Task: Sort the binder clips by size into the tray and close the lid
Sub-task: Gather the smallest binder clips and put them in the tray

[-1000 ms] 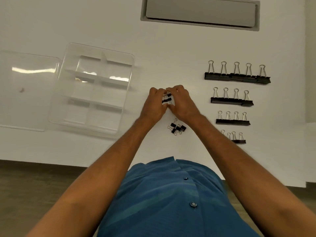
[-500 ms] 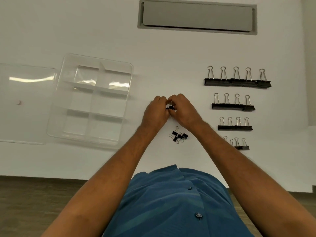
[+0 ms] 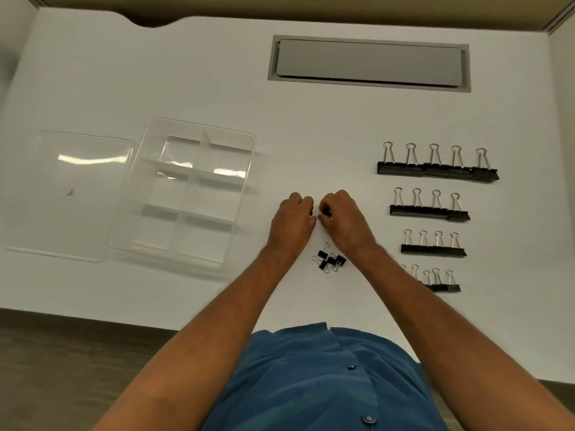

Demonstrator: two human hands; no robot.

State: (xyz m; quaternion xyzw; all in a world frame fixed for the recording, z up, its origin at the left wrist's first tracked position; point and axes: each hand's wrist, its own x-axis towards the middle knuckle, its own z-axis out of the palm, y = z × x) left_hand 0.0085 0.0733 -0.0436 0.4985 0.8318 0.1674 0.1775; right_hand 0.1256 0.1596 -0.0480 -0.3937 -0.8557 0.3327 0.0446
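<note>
A tiny black clip point(image 3: 325, 212) is being pinched by the right hand point(image 3: 343, 220); whether the curled left hand point(image 3: 292, 223) grips anything cannot be told. The compartmented tray point(image 3: 239, 194) is lying clipless beside its lid point(image 3: 67, 194). Sorted clip rows point(image 3: 435, 169) are sitting rightward.

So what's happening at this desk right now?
A person is sorting binder clips. Both hands, left hand and right hand, meet over a tiny black clip; a small loose pile lies just below them. Four rows are lined up by size on the right. The clear tray holds no clips, lid beside it.
</note>
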